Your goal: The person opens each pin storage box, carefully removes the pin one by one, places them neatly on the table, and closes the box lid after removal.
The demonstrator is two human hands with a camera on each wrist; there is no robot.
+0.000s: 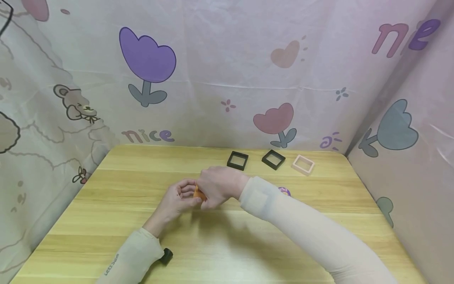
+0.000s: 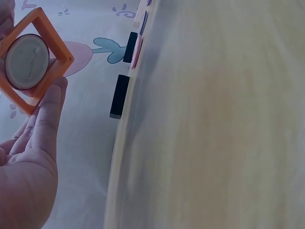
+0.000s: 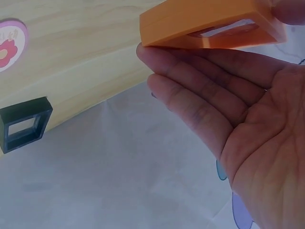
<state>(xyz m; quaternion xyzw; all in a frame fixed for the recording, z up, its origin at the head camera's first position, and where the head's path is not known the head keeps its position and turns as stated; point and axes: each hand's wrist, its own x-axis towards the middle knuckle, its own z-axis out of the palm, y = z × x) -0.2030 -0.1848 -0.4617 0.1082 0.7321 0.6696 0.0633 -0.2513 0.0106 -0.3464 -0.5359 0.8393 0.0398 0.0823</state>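
Both hands meet over the middle of the table, on a small square orange display frame [image 1: 200, 194]. My left hand [image 1: 177, 203] holds it from the left, fingers bent behind it and thumb at the near side. From the right, my right hand [image 1: 220, 187] grips it with its back turned up, covering much of it in the head view. A round pin badge [image 2: 26, 59] sits in the frame's window, its pale back and pin showing in the left wrist view. Tilted, the orange frame [image 3: 195, 24] shows its edge in the right wrist view, fingers beneath it.
Two black frames [image 1: 232, 165] [image 1: 274, 159] and a pale pink frame [image 1: 303, 165] lie along the table's back. A purple badge [image 1: 284, 191] is partly behind the right sleeve. A small black object [image 1: 166, 256] is by the left cuff. Patterned curtains [image 1: 213, 59] border the table.
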